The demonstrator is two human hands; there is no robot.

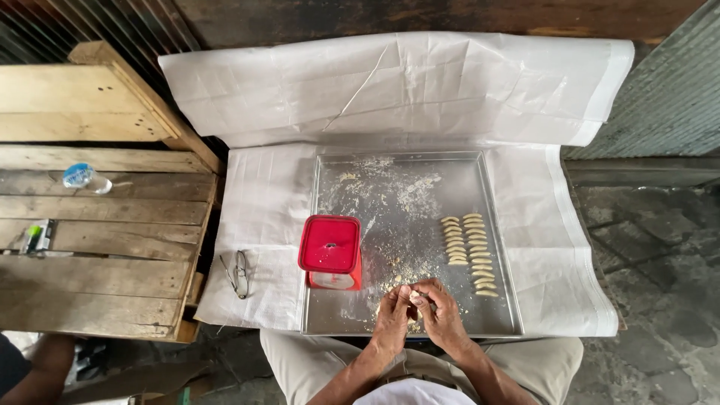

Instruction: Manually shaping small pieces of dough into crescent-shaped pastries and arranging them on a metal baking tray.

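From the head camera, over the near edge of the metal tray, the left hand and right hand meet, fingertips pinched on a small dough piece, probably soft, light, easily squashed. Shaped pieces line the tray's right side; a red-lidded container stands left, leaving bare tray between.

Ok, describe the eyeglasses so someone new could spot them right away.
Start at the metal tray on the white sheet. Left of the red-lidded box, off the tray, lie the eyeglasses, the only thin wire-framed thing on the sheet.
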